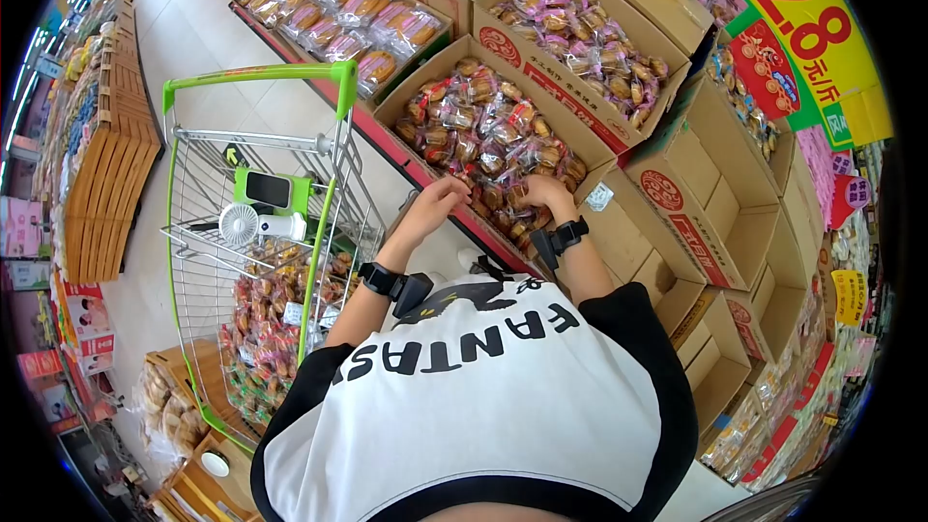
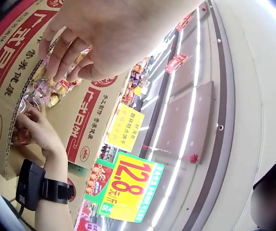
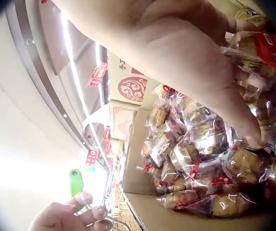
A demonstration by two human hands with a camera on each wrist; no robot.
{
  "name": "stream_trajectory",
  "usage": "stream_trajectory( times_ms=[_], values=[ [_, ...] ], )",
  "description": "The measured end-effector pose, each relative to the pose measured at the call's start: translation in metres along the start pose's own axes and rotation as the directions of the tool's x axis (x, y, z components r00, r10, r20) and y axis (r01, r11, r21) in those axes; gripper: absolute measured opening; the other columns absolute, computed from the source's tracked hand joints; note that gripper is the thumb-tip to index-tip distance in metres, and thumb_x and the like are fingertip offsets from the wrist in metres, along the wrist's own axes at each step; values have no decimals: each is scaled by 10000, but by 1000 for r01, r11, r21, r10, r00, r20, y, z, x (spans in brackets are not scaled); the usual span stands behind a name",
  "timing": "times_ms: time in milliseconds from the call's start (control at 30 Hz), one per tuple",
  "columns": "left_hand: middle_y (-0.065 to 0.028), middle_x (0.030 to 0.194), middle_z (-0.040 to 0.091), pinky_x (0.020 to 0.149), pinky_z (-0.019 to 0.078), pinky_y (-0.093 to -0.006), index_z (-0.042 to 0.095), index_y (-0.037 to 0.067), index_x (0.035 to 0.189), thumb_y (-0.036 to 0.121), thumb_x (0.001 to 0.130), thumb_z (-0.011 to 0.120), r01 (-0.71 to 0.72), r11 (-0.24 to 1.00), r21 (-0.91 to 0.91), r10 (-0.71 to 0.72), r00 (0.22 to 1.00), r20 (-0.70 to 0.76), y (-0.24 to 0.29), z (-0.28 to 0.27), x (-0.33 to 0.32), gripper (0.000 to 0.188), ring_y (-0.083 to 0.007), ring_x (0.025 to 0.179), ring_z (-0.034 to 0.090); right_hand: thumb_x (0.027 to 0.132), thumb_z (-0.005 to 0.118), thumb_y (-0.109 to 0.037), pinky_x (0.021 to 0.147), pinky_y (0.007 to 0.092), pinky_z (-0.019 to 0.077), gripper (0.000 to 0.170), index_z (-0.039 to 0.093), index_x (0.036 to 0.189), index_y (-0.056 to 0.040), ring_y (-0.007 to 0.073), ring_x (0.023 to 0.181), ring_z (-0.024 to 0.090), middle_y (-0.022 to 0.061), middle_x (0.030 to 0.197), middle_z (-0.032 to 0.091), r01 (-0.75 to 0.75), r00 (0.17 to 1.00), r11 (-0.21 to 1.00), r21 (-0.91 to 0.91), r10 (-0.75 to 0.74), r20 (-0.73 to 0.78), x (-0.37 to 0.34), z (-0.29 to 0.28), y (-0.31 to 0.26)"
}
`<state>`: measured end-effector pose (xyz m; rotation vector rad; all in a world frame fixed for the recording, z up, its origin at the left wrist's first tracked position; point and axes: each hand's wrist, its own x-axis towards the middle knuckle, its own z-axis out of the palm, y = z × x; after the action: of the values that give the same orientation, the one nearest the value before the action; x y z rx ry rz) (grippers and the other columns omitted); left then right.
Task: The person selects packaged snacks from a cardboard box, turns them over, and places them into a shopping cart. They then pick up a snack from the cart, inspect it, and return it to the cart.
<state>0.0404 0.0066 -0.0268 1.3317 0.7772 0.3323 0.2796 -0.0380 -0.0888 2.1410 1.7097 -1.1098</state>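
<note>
Nearest on my feed: wearer's white shirt with black sleeves, then the black camera bands on both wrists.

Left hand: at the aisle-side long edge of the cake carton, fingertips just over the rim by the wrapped cakes. Fingers loosely bent, I see nothing held.

Right hand: down in the same carton, near its near end, among the wrapped cakes. Right wrist view has the thumb tip touching a clear packet; the other fingers are partly hidden, so I can't tell if they grip one or just rest there.

Wrapped cakes: heaped across the cake carton end to end, clear film with red or pink print, right up against the near end where the right hand is.

Aisle side, left of the left hand: green-edged shopping cart. I've got a small white fan and a phone-like device clipped on it, bagged packets inside.

Past the carton's far long edge: second carton of pink-wrapped packets. Beyond the far end: larger packs in trays. Over to the right: yellow price sign, reads 12.8.
</note>
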Motion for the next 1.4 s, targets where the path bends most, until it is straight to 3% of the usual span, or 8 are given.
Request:
stream_trajectory(
  times_ms=[233,300,400,933,1033,1133,1233,1400],
  values=[
    [-29,860,552,724,405,-245,504,52,931,107,829,380,2,1000,-26,-3,1000,-24,3,3,-11,170,-115,808,517,581,666,-340,637,376,442,379,584,799,-41,278,744,561,120,799,592,-12,991,995,99,25,-131,-9,1,1],
    [-42,802,557,651,408,-226,505,16,893,76,810,403,-16,1000,-5,16,997,-69,3,4,-14,144,-112,750,530,582,667,-334,702,384,430,440,573,924,-75,278,847,543,116,908,580,-55,994,991,122,66,-85,-13,-2,-1],
    [-25,863,551,722,405,-242,506,57,935,110,827,383,33,999,15,-32,999,-41,3,1,-19,172,-111,808,519,596,659,-313,694,339,433,480,552,1017,-107,254,850,542,99,940,576,-26,972,991,129,55,-229,-15,6,3],
    [-36,860,543,710,411,-248,509,44,923,117,835,392,-29,998,48,32,997,-72,0,5,-30,164,-120,788,530,704,615,-239,610,358,427,368,507,1026,-99,262,743,557,121,802,578,73,951,948,311,28,-308,-49,-18,-15],
    [-44,870,545,697,422,-252,488,46,998,150,851,389,-44,997,66,48,997,-60,-2,4,-30,206,-129,773,537,712,616,-206,548,334,403,332,504,996,-74,226,628,535,100,681,548,222,904,919,326,-69,-421,-48,-22,-22],
    [-74,887,546,691,440,-264,410,57,1128,229,877,365,24,997,-80,-30,996,-79,9,10,-33,307,-155,779,550,716,612,-147,537,299,385,322,488,998,-55,181,568,469,80,623,498,559,813,712,425,-369,-451,-53,-26,-42],
    [-110,921,544,699,453,-279,318,74,1213,334,890,310,94,979,-182,-103,994,-41,23,14,-37,415,-182,797,558,718,603,-131,559,304,394,318,489,1006,-61,197,596,484,87,651,503,688,719,635,351,-532,-447,-67,-31,-70],
    [-131,1008,523,763,441,-290,306,81,1219,418,882,258,59,959,-276,-65,998,-13,25,9,-34,479,-208,868,554,691,579,-71,677,324,411,326,494,1006,-73,252,776,504,95,819,516,763,552,639,97,-566,-613,-75,-35,-85]
  ],
)
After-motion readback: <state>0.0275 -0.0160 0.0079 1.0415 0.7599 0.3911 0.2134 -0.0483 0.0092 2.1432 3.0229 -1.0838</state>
